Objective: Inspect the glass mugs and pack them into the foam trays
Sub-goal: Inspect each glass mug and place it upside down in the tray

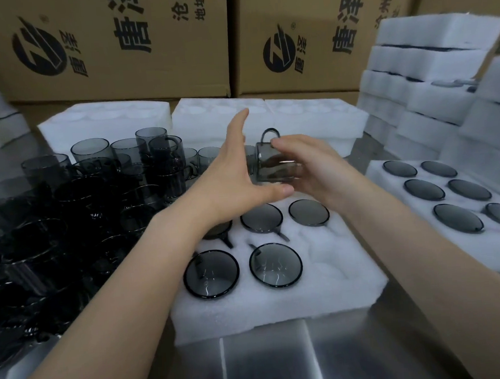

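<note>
My right hand (309, 167) grips a smoky grey glass mug (273, 161) lying on its side, handle up, above the white foam tray (331, 275) in front of me. My left hand (236, 175) is just left of the mug with straight fingers pointing up and the thumb reaching under it. Several mugs sit mouth-down in the tray's round pockets, among them one (211, 273) at the front left and one (275, 264) beside it. A pile of loose grey mugs (75, 207) covers the table to the left.
A filled foam tray (389, 169) lies at the right. Empty foam trays (311, 117) stand behind, and stacks of trays (429, 67) rise at the right and far left. Cardboard boxes (108, 42) wall off the back. A steel table surface (269, 362) shows near me.
</note>
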`<state>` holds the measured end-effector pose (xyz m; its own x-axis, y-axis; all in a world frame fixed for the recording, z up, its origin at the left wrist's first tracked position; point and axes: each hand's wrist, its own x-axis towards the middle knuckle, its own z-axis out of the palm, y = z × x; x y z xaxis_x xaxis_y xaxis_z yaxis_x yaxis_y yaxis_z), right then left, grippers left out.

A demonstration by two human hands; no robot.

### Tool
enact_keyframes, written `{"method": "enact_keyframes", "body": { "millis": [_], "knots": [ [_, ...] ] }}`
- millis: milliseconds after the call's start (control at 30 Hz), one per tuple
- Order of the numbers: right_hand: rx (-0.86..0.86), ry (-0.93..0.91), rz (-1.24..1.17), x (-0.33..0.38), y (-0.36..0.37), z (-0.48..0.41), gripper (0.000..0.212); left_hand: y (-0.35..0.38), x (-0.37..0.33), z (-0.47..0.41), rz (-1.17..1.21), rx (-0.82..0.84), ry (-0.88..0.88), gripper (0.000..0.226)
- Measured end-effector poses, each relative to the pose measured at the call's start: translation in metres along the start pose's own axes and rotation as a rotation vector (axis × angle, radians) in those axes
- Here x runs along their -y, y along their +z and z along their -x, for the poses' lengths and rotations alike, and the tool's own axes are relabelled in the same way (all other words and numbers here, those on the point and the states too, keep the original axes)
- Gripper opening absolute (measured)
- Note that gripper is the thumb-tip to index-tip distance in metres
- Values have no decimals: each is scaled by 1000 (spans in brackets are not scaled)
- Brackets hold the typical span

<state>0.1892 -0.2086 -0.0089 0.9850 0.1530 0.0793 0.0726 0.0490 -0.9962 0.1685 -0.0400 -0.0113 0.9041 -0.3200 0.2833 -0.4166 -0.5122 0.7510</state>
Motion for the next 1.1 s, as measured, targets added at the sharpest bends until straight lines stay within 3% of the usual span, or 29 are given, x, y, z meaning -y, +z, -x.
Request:
{"method": "enact_keyframes", "body": {
  "millis": [100,200,333,567,767,900,1100],
  "knots": [
    [-137,27,298,16,-10,7,24,-12,-5,1,-249,338,-153,112],
    [-102,53,587,31,-16,22,26,-12,-6,4,-391,531,-265,97],
    [-17,40,879,39,-13,51,21,-13,1,3,-322,480,-266,75],
    [40,77,1314,41,-2,79,21,-13,18,-2,-246,402,-202,65],
    [-5,-31,1486,27,11,86,21,-15,24,-2,-204,377,-207,69],
    [143,-61,1570,26,14,86,20,-16,23,-2,-220,397,-205,70],
    [227,-19,1618,13,17,92,47,-16,24,-3,-232,396,-198,71]
  ]
}}
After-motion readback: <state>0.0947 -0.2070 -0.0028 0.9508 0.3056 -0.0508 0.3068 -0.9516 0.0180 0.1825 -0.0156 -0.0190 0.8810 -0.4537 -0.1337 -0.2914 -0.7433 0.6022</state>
